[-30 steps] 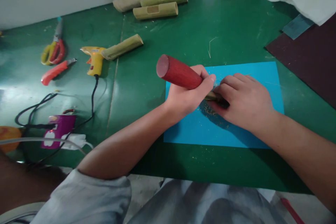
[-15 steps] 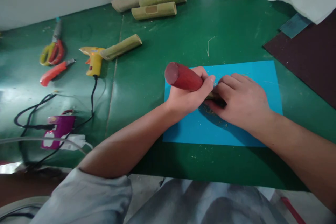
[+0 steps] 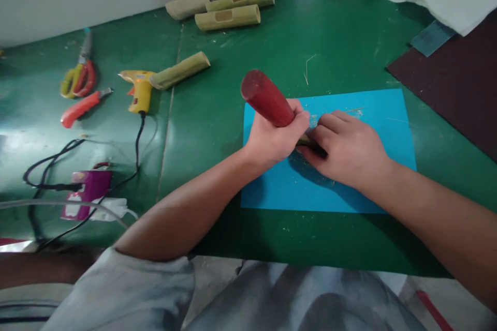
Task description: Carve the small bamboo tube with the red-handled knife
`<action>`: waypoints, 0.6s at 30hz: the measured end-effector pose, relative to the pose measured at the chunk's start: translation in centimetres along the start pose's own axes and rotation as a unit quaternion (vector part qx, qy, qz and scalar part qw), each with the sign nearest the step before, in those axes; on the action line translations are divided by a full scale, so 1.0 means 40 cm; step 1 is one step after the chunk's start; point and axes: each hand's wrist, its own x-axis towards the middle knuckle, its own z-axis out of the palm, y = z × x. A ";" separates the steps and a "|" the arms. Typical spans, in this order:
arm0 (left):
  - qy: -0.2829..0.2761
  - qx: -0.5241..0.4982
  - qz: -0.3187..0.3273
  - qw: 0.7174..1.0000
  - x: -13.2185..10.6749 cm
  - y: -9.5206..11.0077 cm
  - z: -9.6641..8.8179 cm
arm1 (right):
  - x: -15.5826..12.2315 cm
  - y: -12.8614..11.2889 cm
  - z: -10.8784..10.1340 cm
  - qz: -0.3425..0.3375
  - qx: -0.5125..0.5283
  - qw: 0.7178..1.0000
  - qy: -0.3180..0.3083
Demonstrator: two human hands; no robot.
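Observation:
My left hand (image 3: 272,139) is closed round a tool with a thick red handle (image 3: 267,98). The handle's butt leans up and to the left; the working end is hidden between my hands. My right hand (image 3: 349,145) grips a short bamboo piece (image 3: 305,140), and only a bit of it shows by the fingers. Both hands are close together over a blue sheet (image 3: 279,191), where pale shavings (image 3: 313,120) lie scattered.
On the left are scissors (image 3: 79,77), an orange-red utility knife (image 3: 81,108), a yellow glue gun (image 3: 142,94) touching a bamboo tube (image 3: 182,71), and a purple power adapter (image 3: 93,191) with cables. Notched bamboo tubes (image 3: 246,16) lie behind. A dark board (image 3: 454,77) sits right.
The red handle has tipped more upright, its butt rising. Both hands have shifted slightly left, and more shavings show on the blue sheet behind them.

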 end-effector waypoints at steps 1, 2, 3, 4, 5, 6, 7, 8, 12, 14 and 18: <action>0.005 -0.009 -0.011 1.000 0.001 0.001 -0.002 | 0.000 0.001 -0.001 0.006 0.001 1.000 -0.004; 0.014 -0.016 -0.020 1.000 0.002 0.002 -0.004 | 0.000 0.002 -0.001 0.012 0.002 1.000 -0.007; 0.026 -0.021 -0.023 0.999 0.002 0.001 -0.004 | 0.000 0.003 -0.001 0.016 0.003 1.000 -0.008; 0.036 -0.022 -0.019 0.999 0.002 0.000 -0.004 | 0.000 0.005 0.000 0.017 0.004 1.000 -0.007; 0.042 -0.022 -0.007 0.999 0.002 -0.003 -0.002 | -0.001 0.006 0.001 0.015 0.004 1.000 -0.002; 0.045 -0.020 0.011 0.999 0.001 -0.007 0.000 | -0.001 0.006 0.003 0.012 0.004 1.000 0.004; 0.043 -0.018 0.030 0.998 0.000 -0.012 0.002 | -0.002 0.007 0.005 0.010 0.004 1.000 0.010; 0.036 -0.017 0.048 0.998 -0.001 -0.017 0.004 | -0.003 0.008 0.007 0.008 0.004 1.000 0.016; 0.016 -0.009 0.089 0.996 -0.002 -0.034 0.008 | -0.006 0.010 0.012 0.009 -0.003 1.000 0.023; 0.003 -0.003 0.093 0.996 -0.002 -0.035 0.007 | -0.007 0.011 0.014 0.007 -0.008 1.000 0.026; -0.040 -0.004 0.082 0.996 -0.003 -0.023 -0.004 | -0.010 0.014 0.018 -0.020 -0.012 0.999 0.048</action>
